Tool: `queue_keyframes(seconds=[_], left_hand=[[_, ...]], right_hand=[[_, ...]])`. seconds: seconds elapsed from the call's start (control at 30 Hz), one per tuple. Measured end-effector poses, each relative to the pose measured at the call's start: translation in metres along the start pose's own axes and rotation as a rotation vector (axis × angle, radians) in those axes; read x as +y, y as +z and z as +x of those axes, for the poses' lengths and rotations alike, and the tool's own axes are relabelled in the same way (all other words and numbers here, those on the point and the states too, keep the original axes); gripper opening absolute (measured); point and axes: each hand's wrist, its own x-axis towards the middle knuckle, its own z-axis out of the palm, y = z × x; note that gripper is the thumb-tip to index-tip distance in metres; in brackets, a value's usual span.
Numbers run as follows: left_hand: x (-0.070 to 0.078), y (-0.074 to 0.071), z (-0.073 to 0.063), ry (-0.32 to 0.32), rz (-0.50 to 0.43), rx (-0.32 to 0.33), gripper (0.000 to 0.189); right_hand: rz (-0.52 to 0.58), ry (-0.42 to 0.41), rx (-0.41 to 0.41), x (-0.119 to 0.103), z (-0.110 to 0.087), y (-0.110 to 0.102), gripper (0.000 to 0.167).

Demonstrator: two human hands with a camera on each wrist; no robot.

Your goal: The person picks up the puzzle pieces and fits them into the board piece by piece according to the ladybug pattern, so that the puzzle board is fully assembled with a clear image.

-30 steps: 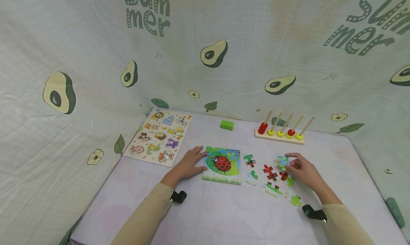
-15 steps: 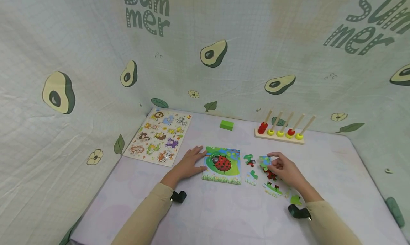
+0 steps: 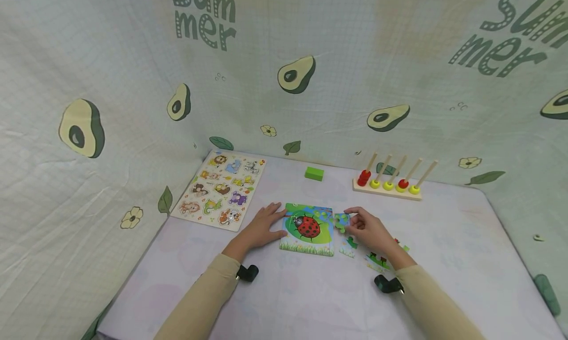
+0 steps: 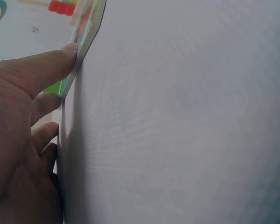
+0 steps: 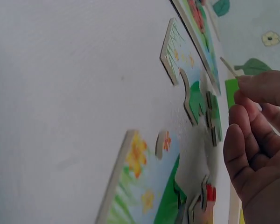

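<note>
A square ladybug puzzle board (image 3: 307, 230) lies in the middle of the table. My left hand (image 3: 265, 225) rests at its left side with fingers spread; in the left wrist view the thumb (image 4: 56, 70) touches the board's edge. Between thumb and fingers, my right hand (image 3: 366, 229) pinches a blue and green jigsaw piece (image 3: 341, 221) close beside the board's upper right corner. That piece appears edge-on as a thin strip (image 5: 228, 66) in the right wrist view. A grass-and-flower piece (image 3: 346, 249) lies just below, and another green piece (image 3: 377, 261) lies under the right forearm.
More loose pieces are partly hidden by the right arm; one with orange flowers (image 5: 144, 186) shows near the right wrist camera. An animal puzzle board (image 3: 219, 189) lies at the left. At the back are a green block (image 3: 314, 173) and a peg counter (image 3: 387, 189) with red and yellow beads.
My right hand has carried the blue and green jigsaw piece left, from over the loose pieces to beside the ladybug board. The left hand has stayed in place.
</note>
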Motion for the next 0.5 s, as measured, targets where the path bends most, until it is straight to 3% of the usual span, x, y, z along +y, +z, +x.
queue_keyframes(seconds=[0.3,0.5], left_hand=[[0.0,0.0,0.0,-0.002,-0.004,0.004,0.071],[0.002,-0.002,-0.001,0.016,-0.013,0.01,0.07]], right_hand=[[0.016,-0.053,0.003,-0.012,0.019,0.018,0.041],[-0.035,-0.068,0.003,-0.02,0.028,0.027,0.04]])
